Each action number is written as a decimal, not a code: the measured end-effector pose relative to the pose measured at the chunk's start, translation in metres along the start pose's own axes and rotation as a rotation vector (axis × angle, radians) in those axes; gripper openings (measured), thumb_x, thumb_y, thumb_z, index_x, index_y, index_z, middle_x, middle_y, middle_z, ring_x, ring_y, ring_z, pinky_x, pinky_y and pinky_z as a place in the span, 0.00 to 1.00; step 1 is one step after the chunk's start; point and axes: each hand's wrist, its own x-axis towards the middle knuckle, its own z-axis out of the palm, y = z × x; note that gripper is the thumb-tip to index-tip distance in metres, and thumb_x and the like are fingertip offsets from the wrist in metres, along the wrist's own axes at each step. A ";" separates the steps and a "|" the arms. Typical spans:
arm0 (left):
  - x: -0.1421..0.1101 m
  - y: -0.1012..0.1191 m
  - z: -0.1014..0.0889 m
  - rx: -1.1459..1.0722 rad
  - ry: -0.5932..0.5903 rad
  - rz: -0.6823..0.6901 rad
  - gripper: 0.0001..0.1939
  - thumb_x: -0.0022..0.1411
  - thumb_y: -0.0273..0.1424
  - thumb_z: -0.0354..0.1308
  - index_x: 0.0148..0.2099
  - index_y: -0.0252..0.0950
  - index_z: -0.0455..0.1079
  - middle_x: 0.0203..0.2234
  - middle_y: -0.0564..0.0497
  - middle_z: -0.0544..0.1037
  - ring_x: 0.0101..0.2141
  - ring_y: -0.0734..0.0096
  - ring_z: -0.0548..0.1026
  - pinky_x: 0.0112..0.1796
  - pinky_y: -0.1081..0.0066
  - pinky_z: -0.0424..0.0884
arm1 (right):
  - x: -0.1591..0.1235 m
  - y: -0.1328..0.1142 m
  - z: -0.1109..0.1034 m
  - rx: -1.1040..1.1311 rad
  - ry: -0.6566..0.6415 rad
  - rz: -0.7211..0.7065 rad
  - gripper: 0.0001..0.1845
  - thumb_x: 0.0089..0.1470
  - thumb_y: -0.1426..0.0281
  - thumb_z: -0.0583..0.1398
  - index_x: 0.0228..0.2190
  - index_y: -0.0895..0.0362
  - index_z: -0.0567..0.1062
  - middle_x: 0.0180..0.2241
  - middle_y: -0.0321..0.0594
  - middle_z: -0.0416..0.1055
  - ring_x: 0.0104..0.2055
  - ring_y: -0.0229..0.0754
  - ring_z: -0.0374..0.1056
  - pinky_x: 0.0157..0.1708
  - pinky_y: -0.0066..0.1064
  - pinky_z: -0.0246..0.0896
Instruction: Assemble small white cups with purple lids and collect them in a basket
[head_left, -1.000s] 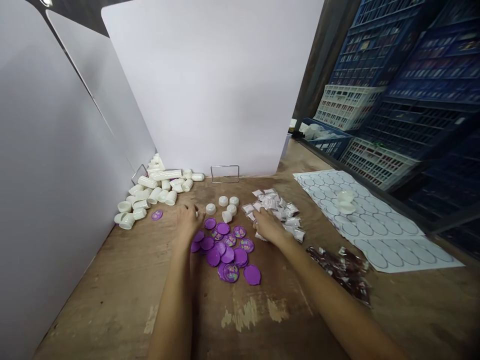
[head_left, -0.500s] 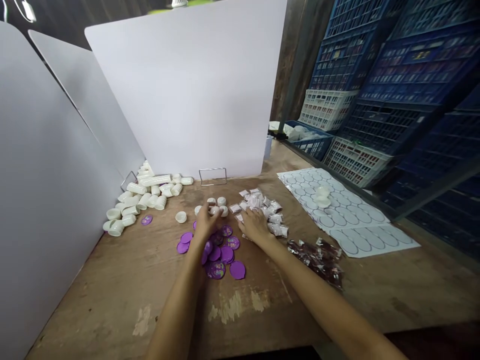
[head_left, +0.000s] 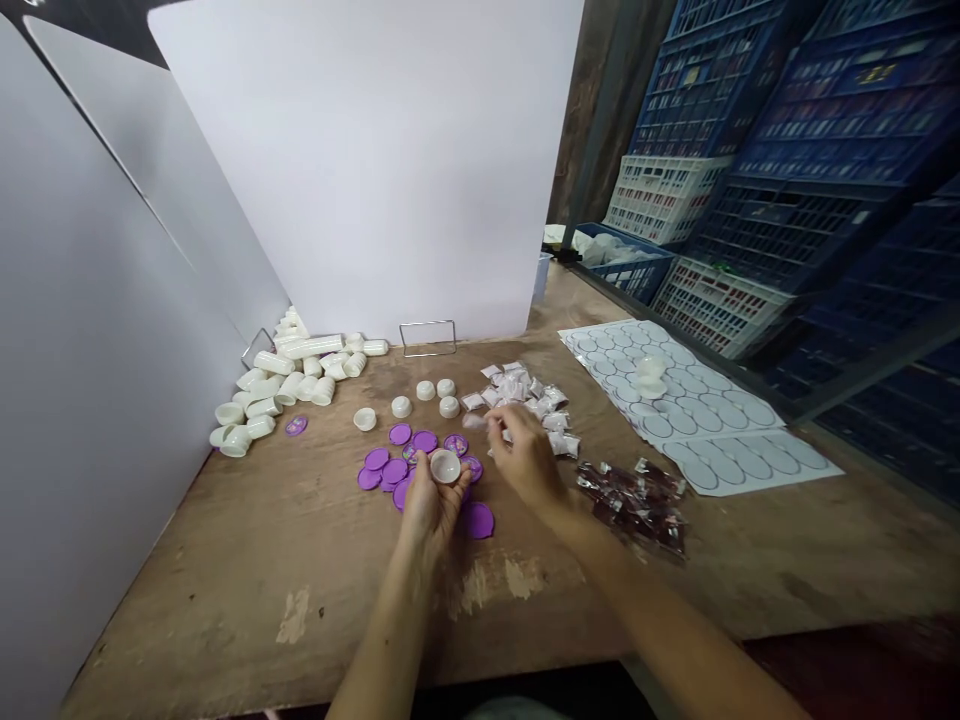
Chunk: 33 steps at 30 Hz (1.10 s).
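A small white cup is held mouth up in my left hand, its fingers wrapped around it. Beneath that hand, purple round lids lie spread on the table. My right hand is closed in a pinch on a small white sachet, beside the pile of white sachets. A few white cups stand upside down just beyond the lids, and one cup stands mouth up to their left.
Stacked white cups fill the back left corner. Dark brown sachets lie at right, near a paper sheet printed with circles bearing clear cups. White panels border the table; crates stand beyond.
My left hand has picked up a cup from the group and drawn it back over the lids. My right hand has lifted off the sachet pile with a sachet pinched in it.
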 end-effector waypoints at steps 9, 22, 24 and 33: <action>-0.033 -0.059 -0.001 0.044 -0.223 0.050 0.12 0.60 0.41 0.62 0.37 0.37 0.67 0.28 0.57 0.73 0.30 0.77 0.74 0.33 0.78 0.71 | -0.058 -0.017 -0.007 0.196 -0.089 0.006 0.13 0.58 0.79 0.53 0.33 0.57 0.76 0.35 0.44 0.70 0.39 0.45 0.67 0.39 0.35 0.65; -0.028 -0.029 -0.009 0.332 -0.155 0.131 0.14 0.49 0.35 0.61 0.37 0.36 0.66 0.27 0.56 0.73 0.12 0.86 0.58 0.09 0.81 0.49 | -0.063 0.101 -0.048 -0.312 -0.179 0.567 0.12 0.58 0.75 0.53 0.34 0.64 0.76 0.39 0.57 0.75 0.42 0.53 0.71 0.41 0.40 0.63; -0.028 -0.034 -0.011 0.345 -0.147 0.141 0.12 0.51 0.36 0.60 0.36 0.36 0.66 0.21 0.58 0.70 0.12 0.83 0.59 0.11 0.81 0.51 | -0.063 0.081 -0.048 -0.022 0.006 0.541 0.10 0.57 0.72 0.55 0.35 0.61 0.76 0.36 0.52 0.76 0.38 0.50 0.72 0.38 0.38 0.65; -0.048 -0.045 -0.005 0.121 -0.132 0.211 0.19 0.57 0.46 0.60 0.41 0.36 0.70 0.28 0.53 0.75 0.29 0.74 0.73 0.32 0.74 0.70 | -0.075 -0.036 0.006 0.432 0.059 0.070 0.10 0.60 0.74 0.53 0.29 0.55 0.71 0.29 0.40 0.71 0.34 0.43 0.68 0.35 0.33 0.65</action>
